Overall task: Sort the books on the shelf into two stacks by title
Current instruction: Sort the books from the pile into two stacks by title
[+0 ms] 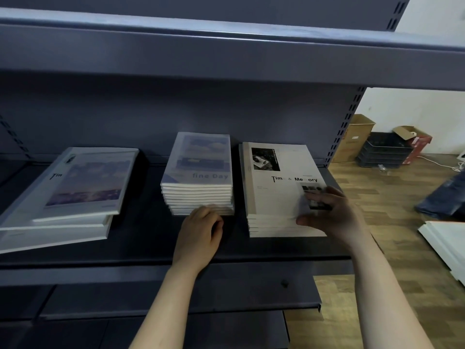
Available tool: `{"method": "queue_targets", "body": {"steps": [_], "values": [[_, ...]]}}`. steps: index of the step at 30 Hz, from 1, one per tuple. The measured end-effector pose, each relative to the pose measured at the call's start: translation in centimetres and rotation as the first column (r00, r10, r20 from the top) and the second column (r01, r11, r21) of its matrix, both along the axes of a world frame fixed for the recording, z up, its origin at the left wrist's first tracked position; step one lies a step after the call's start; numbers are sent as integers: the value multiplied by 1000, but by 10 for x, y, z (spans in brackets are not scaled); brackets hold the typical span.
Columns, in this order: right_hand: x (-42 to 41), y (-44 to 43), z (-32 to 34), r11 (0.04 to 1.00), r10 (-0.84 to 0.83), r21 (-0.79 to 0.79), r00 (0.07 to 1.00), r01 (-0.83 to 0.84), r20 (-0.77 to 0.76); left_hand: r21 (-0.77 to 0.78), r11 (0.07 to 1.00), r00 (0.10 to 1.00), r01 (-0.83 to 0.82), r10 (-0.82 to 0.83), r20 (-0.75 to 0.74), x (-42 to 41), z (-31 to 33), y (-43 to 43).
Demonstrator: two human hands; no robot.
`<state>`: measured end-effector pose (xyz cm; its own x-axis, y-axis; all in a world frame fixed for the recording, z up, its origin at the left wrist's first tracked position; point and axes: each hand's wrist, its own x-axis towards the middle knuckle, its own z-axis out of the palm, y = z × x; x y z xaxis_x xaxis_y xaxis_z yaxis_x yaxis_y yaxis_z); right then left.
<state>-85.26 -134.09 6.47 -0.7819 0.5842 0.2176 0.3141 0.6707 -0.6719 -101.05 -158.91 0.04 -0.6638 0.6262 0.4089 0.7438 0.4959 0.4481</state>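
Shelf [141, 235]: fine Day stack [198, 172] at centre, Time & Memory stack [274, 195] just right of it, loose pile [83, 187] at left. Left hand [198, 227] curled against front base of fine Day stack, grasp unclear. Right hand [329, 212] blurred, on near right corner of Time & Memory stack, grip unclear.

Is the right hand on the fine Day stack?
No, the right hand holds the Time & Memory stack; the left hand touches the fine Day stack.
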Motion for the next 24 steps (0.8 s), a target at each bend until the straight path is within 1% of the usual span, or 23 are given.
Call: {"method": "queue_targets", "body": {"steps": [3,7,11,16,19,21,24], "values": [[-4,4,-2,998,12,-64,1000,-12,-4,-1,1000,1000,-5,5,15,1,1,0],[-7,7,-4,996,33,-87,999,-33,-9,6,1000,1000,-6,6,18,1,2,0],[-5,4,-4,996,46,-77,999,-47,-12,13,1000,1000,9,-10,28,1,3,-1],[-1,-4,-2,1000,4,-20,1000,-4,9,62,998,995,32,-38,94,0,7,-7],[3,-14,0,995,-1,102,1000,0,19,63,997,995,38,-43,90,-2,9,-15],[3,-23,2,990,35,137,999,-32,-18,65,997,997,31,-36,66,-4,12,-22],[-4,-46,9,988,118,109,988,-107,-103,92,996,1000,9,-12,27,-9,20,-34]]}}
